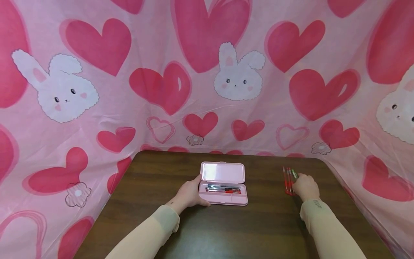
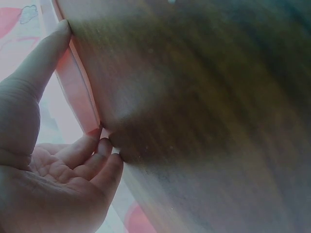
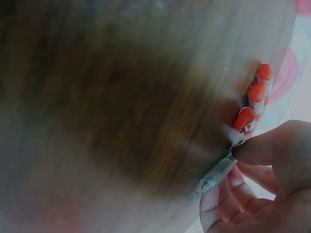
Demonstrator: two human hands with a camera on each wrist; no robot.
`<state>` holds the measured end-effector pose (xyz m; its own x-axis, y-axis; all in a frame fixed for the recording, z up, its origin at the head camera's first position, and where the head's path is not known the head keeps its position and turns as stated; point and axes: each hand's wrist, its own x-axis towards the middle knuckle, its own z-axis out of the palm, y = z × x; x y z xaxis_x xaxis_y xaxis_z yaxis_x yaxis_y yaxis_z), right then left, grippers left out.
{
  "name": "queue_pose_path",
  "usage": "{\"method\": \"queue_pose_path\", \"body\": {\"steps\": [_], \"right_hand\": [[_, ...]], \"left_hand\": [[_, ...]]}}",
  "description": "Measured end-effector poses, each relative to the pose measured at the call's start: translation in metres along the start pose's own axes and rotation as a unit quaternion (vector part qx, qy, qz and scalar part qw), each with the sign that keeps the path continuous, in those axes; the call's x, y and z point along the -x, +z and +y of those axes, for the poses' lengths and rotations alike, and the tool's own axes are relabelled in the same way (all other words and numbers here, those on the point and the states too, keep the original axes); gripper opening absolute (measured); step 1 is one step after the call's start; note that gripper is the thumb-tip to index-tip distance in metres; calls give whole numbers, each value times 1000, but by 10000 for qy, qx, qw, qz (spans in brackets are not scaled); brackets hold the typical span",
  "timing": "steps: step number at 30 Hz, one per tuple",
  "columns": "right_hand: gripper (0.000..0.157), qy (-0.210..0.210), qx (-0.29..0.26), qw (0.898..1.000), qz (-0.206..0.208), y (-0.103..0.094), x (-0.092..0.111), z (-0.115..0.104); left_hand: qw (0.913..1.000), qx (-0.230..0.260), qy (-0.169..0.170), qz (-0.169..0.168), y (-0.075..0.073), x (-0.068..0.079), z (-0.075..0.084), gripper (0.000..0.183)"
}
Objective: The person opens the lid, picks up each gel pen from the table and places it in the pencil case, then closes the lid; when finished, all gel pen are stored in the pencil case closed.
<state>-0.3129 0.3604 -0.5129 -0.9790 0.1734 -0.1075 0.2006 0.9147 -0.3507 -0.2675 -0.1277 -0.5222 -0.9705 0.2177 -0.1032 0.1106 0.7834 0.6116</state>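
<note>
A pink pencil case (image 1: 223, 199) lies with its lid (image 1: 237, 172) raised at the middle of the table. Several pens (image 1: 223, 189) are in its long compartment, some with red or black parts. My left hand (image 1: 189, 192) holds the case's left end, thumb at the front edge and fingers toward the hinge side. On the right, my right hand (image 1: 306, 186) pinches a clear-barrelled pen (image 3: 216, 175) with a green part between thumb and fingers, low against the tabletop. Beside it lie red-ended pens (image 3: 257, 92) in a row.
The dark wooden table (image 1: 226, 230) has rounded far corners. A pink cloth (image 1: 200, 90) printed with hearts and rabbits hangs behind the table and along its sides. Bare tabletop lies between the case and the loose pens.
</note>
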Motion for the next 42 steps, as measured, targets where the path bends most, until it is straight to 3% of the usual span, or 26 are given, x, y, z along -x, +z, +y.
{"method": "queue_pose_path", "body": {"steps": [7,14,23,32,42], "right_hand": [[52,-162,82,9995,242,-2,1,1],[56,-198,-41,9991,361,-5,1,-11],[50,-606,-30,9946,844,3,7,-52],[48,-1303,-39,9830,1296,11,16,-97],[44,-1920,-66,9658,1744,19,22,-128]], "left_hand": [[10000,42,58,-13,0,1,0,125],[10000,42,37,-6,0,0,-1,126],[10000,51,-9,-19,0,-1,-1,126],[9999,87,51,-27,2,-2,-3,126],[9999,-18,150,10,1,-3,-3,124]]}}
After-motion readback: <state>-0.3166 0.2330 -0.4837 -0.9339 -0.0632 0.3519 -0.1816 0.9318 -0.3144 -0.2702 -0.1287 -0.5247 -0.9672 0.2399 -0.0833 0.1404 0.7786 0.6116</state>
